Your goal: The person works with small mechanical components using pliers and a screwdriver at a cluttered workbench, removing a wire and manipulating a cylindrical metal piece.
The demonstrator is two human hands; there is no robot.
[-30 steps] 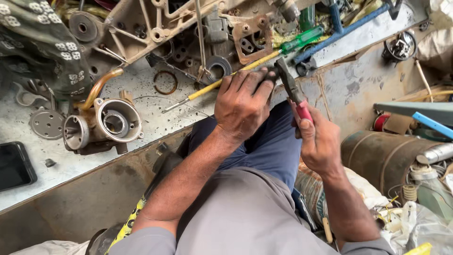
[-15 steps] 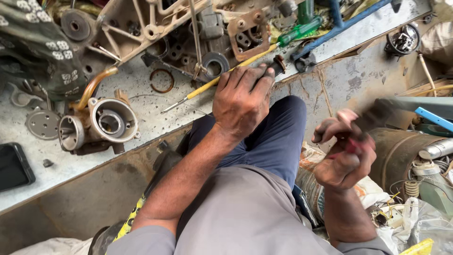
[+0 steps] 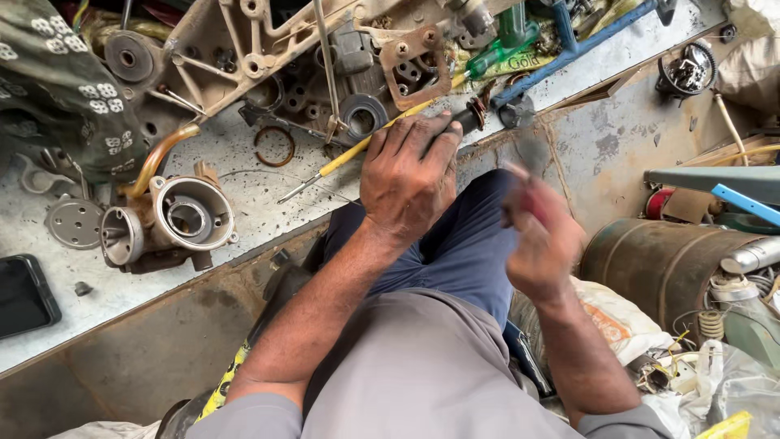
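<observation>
Left hand (image 3: 406, 183), fingers spread, presses a dark cylindrical part (image 3: 469, 119) against the bench edge (image 3: 244, 236). Right hand (image 3: 540, 236), just beside it, grips a blurred red-handled tool (image 3: 528, 175).

Black phone (image 3: 24, 295), green screwdriver (image 3: 505, 42), rusty drum (image 3: 662, 268)

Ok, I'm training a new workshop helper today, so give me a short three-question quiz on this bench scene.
1. True or false: the left hand rests palm-down at the bench edge.
2. What colour is the long screwdriver's shaft beside that hand: A red, B yellow, C white?
3. Can you make out clearly what the right hand grips?

Key: 1 true. 2 B. 3 No; it is motion-blurred, only a reddish handle shows.
</observation>
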